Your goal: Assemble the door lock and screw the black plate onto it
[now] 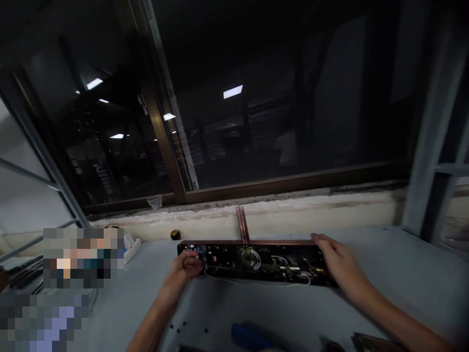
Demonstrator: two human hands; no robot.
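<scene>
A long, narrow black casing with a copper-coloured edge spans the space between my hands, its open side facing me. Inside it are a small blue circuit board, thin white wires and a round metal part. Behind its upper edge rises a copper-coloured tube. My left hand grips the casing's left end, fingers curled over the circuit board. At the other end my right hand is closed around the casing, thumb side on the top edge; its remaining fingers are partly hidden.
A small black cap with a gold top stands behind the casing. Several dark screws and a blue object lie in front. A white power strip is at left, a clear cup by the window, metal posts at right.
</scene>
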